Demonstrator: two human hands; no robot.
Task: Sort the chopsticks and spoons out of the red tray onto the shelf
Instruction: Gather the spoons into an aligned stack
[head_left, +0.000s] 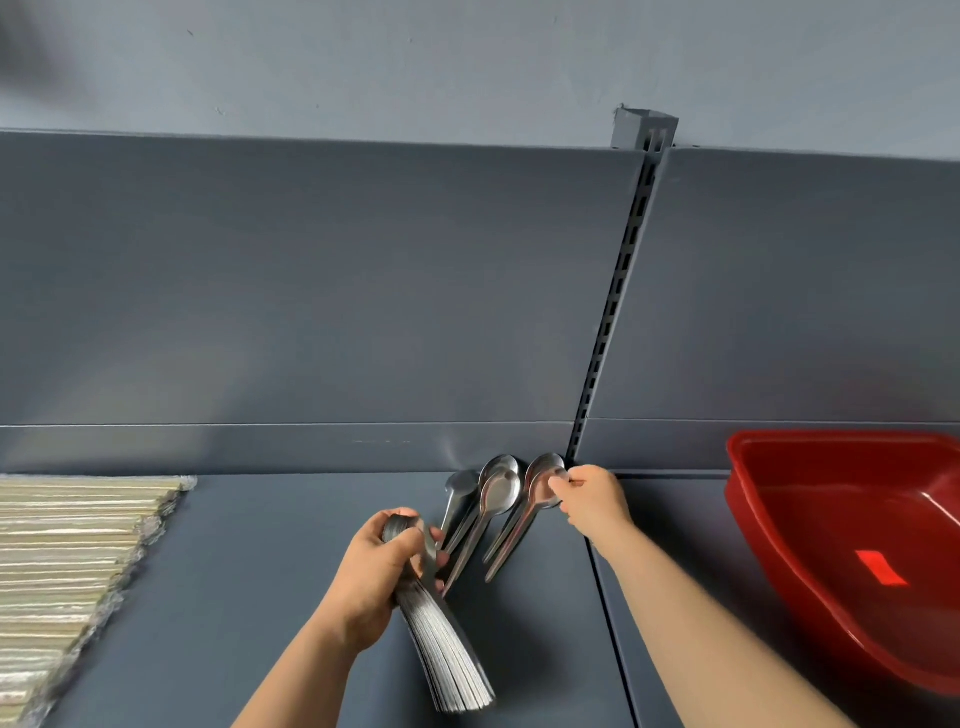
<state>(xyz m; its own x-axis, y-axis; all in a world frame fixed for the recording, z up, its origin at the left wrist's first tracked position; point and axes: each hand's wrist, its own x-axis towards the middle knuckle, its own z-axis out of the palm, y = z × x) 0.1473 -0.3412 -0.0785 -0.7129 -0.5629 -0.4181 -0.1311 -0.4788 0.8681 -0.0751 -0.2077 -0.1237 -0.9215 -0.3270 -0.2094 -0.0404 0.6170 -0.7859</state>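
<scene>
The left hand (379, 577) is curled tightly round a thick bundle of spoons (447, 660), whose handles fan out downward toward the camera. The right hand (592, 501) reaches forward, and its thumb and fingertips pinch the bowl of a spoon (540, 475) lying on the shelf (260, 571). This spoon is the rightmost of a few laid spoons (500, 491) that lie side by side, bowls close to the back panel (311, 286) and handles slanting down to the left (whether the pinched one is lifted off the surface I cannot tell). They lie just left of the slotted post (613, 312). A wide pile of chopsticks (78, 561) lies on the shelf at far left, well apart from the spoons. The red tray (769, 519) sits on the shelf at far right.
</scene>
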